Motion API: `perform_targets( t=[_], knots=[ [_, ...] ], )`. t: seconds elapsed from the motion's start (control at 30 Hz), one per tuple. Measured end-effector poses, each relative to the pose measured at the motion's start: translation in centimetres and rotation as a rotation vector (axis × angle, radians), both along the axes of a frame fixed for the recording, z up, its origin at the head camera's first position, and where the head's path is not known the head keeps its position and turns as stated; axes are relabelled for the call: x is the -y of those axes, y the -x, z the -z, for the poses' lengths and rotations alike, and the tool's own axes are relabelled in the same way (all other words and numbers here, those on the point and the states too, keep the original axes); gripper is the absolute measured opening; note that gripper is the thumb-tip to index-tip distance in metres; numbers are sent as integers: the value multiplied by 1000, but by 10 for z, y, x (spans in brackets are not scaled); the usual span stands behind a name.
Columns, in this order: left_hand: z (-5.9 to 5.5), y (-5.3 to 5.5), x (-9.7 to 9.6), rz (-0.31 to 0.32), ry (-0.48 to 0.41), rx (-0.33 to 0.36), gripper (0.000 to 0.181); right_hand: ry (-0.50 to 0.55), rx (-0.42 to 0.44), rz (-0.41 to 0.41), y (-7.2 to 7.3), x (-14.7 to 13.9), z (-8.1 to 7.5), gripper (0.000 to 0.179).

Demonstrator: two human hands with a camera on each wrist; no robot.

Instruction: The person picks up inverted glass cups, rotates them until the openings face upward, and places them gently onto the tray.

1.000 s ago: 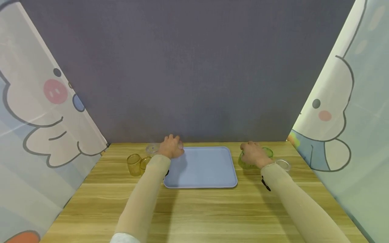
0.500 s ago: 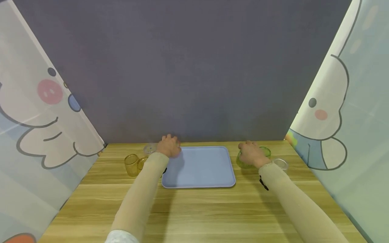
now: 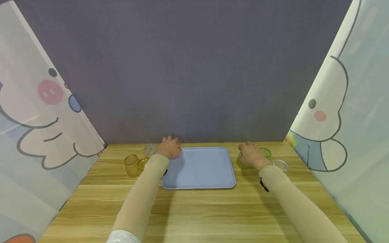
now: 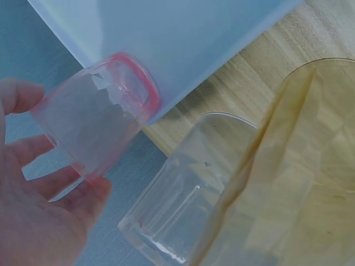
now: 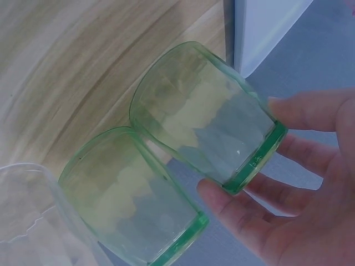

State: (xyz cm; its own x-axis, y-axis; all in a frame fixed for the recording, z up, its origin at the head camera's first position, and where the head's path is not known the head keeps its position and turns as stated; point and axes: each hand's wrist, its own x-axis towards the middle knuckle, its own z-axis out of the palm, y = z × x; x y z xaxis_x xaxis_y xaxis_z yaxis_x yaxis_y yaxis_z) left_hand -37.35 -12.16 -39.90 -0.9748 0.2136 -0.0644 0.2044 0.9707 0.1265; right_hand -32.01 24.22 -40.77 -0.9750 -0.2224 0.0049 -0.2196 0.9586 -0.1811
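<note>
In the left wrist view, my left hand [image 4: 50, 188] holds a clear pink cup [image 4: 91, 122] with thumb and fingers around its thin end. The cup's thick red end meets the corner of the pale blue tray [image 3: 199, 168]. In the head view my left hand [image 3: 169, 147] covers most of this cup at the tray's back left corner. My right hand [image 3: 251, 154] is to the right of the tray. It grips a clear green cup [image 5: 194, 111] by its thick green base, the rim facing the wood table. A second green cup [image 5: 130, 194] stands right beside it.
Left of the tray stand two amber cups [image 3: 131, 166] and a colourless cup [image 3: 150, 149]. Another colourless cup [image 3: 280, 165] is on the right, near my right sleeve. A grey panel [image 3: 194, 74] rises behind the table [image 3: 194, 216].
The head view has shifted slightly, moving the scene a little to the left. Both hands stay on the pink and green cups, with almost no other movement.
</note>
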Motion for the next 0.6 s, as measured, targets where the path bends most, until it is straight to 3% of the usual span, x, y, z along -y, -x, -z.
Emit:
perform_targets(
  t=[0.37, 0.6],
  knots=[
    [8, 3, 2, 3, -35, -11, 48, 1, 18, 28, -6, 2, 1, 45],
    [9, 0, 2, -40, -84, -33, 49, 21, 0, 28, -7, 3, 2, 45]
  ],
)
